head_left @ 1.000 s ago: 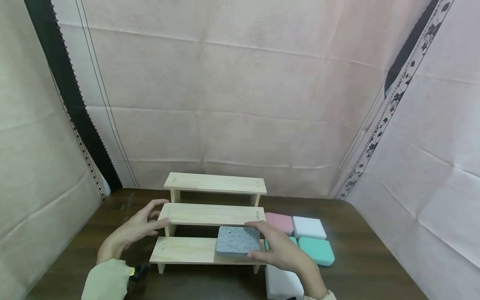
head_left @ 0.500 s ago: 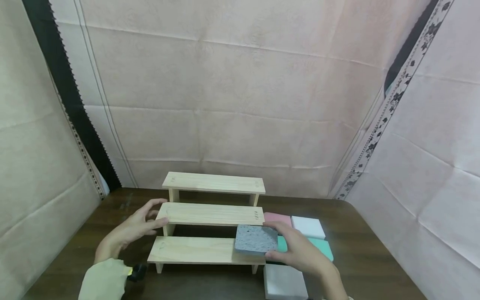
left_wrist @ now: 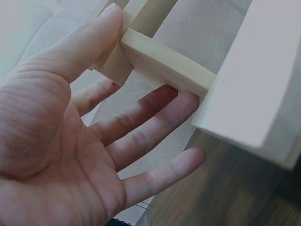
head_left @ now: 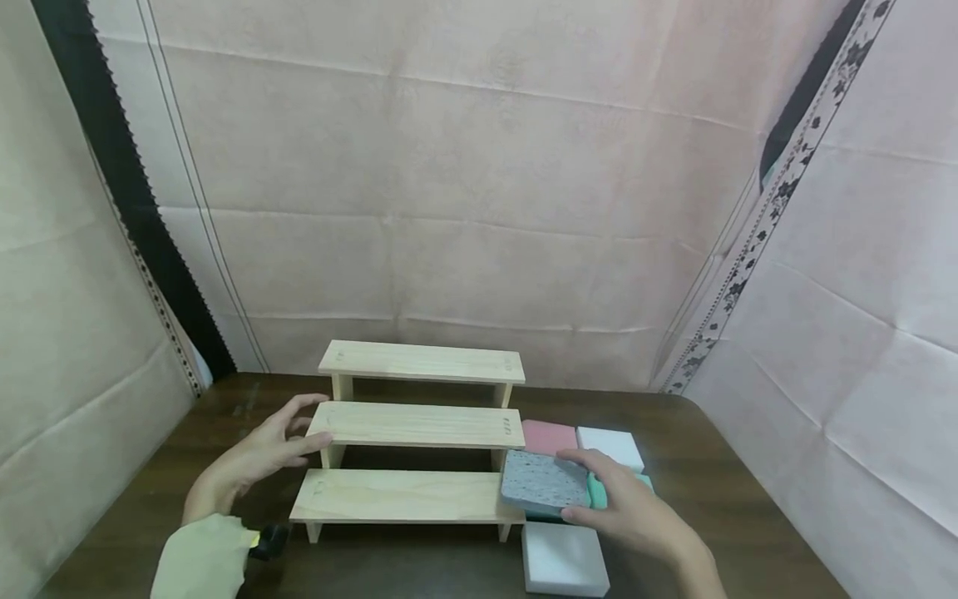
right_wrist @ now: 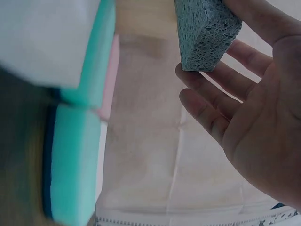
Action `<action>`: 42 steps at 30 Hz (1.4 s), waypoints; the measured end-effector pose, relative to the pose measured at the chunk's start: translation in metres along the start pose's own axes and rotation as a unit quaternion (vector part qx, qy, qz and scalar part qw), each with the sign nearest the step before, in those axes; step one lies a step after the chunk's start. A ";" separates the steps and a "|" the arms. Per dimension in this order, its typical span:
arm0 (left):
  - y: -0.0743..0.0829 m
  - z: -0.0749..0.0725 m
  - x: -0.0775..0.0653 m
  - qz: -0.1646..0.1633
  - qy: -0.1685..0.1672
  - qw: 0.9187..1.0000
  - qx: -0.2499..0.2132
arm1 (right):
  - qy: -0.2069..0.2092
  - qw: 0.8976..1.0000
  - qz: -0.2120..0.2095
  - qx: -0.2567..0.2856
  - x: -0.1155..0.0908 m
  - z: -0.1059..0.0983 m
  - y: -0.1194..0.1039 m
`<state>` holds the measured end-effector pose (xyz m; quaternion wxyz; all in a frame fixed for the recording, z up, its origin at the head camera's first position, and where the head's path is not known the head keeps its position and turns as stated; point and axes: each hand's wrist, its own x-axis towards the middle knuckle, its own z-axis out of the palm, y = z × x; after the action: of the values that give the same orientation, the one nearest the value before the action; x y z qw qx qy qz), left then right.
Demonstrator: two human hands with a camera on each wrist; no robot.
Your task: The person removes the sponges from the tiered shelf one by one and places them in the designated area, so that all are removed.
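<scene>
My right hand [head_left: 629, 507] grips a blue-grey porous sponge [head_left: 544, 481] by its right end, thumb at the near side and fingers at the far side. In the right wrist view the sponge [right_wrist: 204, 35] is held above the blocks. My left hand [head_left: 258, 457] holds the left end of the middle step of a three-tier wooden shelf [head_left: 415, 423]. In the left wrist view, the thumb [left_wrist: 89, 42] lies on a board's edge, and fingertips touch the side support [left_wrist: 162, 61]. All three steps of the shelf are bare.
Right of the shelf lie a pink block [head_left: 549, 436], a white block [head_left: 609, 448] and teal blocks [head_left: 596, 492], partly covered by the sponge and hand. Nearer stands another white block [head_left: 565, 559]. Pale cloth [head_left: 479, 166] hangs behind the dark wooden table [head_left: 733, 516].
My right hand has carried the sponge rightward, from over the lowest step to over the teal blocks. My left hand has stayed at the shelf's left end.
</scene>
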<state>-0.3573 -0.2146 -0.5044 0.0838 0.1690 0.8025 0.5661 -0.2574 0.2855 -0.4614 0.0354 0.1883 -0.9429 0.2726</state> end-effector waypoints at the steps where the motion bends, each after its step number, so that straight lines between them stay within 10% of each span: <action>1: 0.001 0.000 0.000 0.000 0.001 1.000 0.000 | 0.001 1.000 0.001 -0.001 -0.002 -0.002 0.003; 26: 0.002 0.000 -0.001 -0.003 0.003 1.000 -0.004 | -0.020 0.999 0.010 -0.045 -0.054 -0.035 0.062; 33: 0.002 0.001 -0.001 -0.002 0.001 1.000 -0.006 | -0.023 0.996 -0.061 -0.056 -0.069 -0.038 0.088; 42: 0.004 0.001 -0.002 -0.002 0.005 1.000 0.003 | -0.140 0.990 -0.006 0.035 -0.077 -0.045 0.109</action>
<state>-0.3545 -0.2138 -0.5012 0.0806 0.1650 0.8048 0.5644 -0.2284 0.4200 -0.4911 -0.1016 0.2310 -0.9272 0.2767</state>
